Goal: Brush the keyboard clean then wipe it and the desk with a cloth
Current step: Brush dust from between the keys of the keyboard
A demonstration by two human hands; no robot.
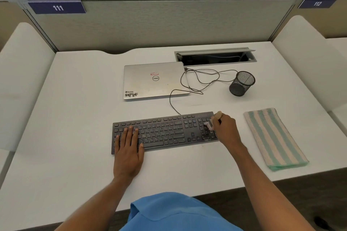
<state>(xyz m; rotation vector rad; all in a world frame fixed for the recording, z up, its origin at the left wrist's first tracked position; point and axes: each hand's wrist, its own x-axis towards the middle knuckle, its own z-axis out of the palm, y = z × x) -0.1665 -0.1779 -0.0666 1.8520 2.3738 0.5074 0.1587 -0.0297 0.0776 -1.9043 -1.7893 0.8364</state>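
The flat black keyboard (165, 131), pressed by the flat-fingered left hand (128, 148), is brushed with a small pale brush (210, 124) gripped by the right hand (226, 129); the folded striped cloth (274, 137) is untouched.

The left grip (129, 148) lies flat, the right grip (225, 129) curled closed.

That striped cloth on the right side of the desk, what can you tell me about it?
The cloth is a folded towel with mint-green and cream stripes running along its length, and it looks like soft terry. It lies flat on the white desk, to the right of the keyboard and apart from it. Nothing but the desk touches it.
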